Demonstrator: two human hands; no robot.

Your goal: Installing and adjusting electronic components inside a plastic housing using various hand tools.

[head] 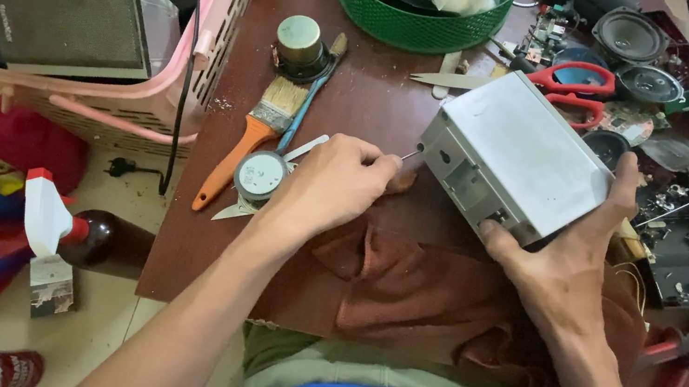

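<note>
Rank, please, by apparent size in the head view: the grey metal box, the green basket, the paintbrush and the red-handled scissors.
1. Green basket, though cut off by the frame edge.
2. Grey metal box, a close second.
3. Paintbrush.
4. Red-handled scissors, partly hidden.

The right hand grips a grey metal box on a brown table — thumb on its near face. The left hand pinches a thin tool against the box's left corner — a paintbrush lies just left of it.

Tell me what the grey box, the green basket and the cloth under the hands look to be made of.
Grey box: likely sheet metal, dull brushed grey with folded edges. Green basket: probably plastic, moulded mesh wall. Cloth: soft woven fabric, rust-brown, rumpled into folds. The right hand steadies the box; the left hand holds a thin metal tool to it.
</note>
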